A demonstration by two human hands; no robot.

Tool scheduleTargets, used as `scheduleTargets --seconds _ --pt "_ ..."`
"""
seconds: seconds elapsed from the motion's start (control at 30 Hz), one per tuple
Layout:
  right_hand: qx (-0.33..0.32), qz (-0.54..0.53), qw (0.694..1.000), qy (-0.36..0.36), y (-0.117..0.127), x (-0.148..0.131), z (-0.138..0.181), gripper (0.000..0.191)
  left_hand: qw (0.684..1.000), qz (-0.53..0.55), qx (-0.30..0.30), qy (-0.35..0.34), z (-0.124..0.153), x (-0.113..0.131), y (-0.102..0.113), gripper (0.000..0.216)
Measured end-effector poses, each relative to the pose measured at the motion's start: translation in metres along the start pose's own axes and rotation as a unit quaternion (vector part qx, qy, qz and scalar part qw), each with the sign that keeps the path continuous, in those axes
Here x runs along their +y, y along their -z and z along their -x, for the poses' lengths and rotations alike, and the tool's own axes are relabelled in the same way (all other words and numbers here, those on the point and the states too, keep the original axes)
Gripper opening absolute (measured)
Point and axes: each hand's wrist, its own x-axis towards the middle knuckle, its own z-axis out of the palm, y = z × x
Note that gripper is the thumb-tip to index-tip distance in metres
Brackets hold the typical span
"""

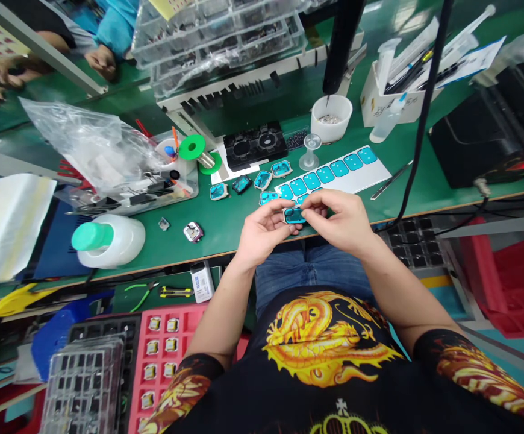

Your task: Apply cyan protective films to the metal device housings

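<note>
Blue-faced watch case (294,216) sits between left fingers (268,209) and right fingers (320,198), both pinching its edges.

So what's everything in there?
Held watch case: one, blue-faced, between hands
Blue-faced cases: five, blue, bench middle
Sheet: one, white with blue pads, bench
Spool: one, green, bench back
Big bottle: one, white, bench left
Cup: one, white, bench back
Tweezers: one, silver, right
Machine: one, black, far right
Bag: one, clear, left
Storage boxes: several, clear, top
Pink tray: one, pink, lower left
Bench: one, green, middle
Co-workers' hands: several, bare, top left
Shirt: one, black and gold, bottom
Left hand: one, bare, holding the case
Right hand: one, bare, touching it
</note>
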Motion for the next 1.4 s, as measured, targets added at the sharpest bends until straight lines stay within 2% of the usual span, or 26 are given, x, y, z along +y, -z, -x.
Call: scheduleTargets --seconds 0.27,0.47,0.57,0.97,1.4 --pt "0.025 -0.014 1.0 0.007 0.0011 -0.0041 -0.0001 0.007 1.0 -0.003 0.005 -0.011 -0.0012 -0.0035 0.0004 0.051" --pt "0.043 -0.104 0.993 -0.047 0.0 -0.006 -0.0004 0.02 1.0 0.003 0.015 -0.011 -0.0013 -0.0014 -0.0021 0.051" --pt "0.04 -0.121 0.99 -0.064 -0.0023 -0.0049 0.0001 0.011 1.0 -0.007 0.017 -0.009 -0.001 -0.0001 -0.0026 0.05" --pt "0.028 -0.059 0.997 -0.038 -0.0071 0.0016 0.0039 0.012 1.0 -0.01 0.005 -0.012 0.0002 -0.0013 0.0 0.05" --pt "0.026 -0.051 0.998 -0.034 -0.0067 0.0016 0.0034 0.012 1.0 -0.007 0.0 -0.01 0.0005 -0.0018 0.001 0.051"
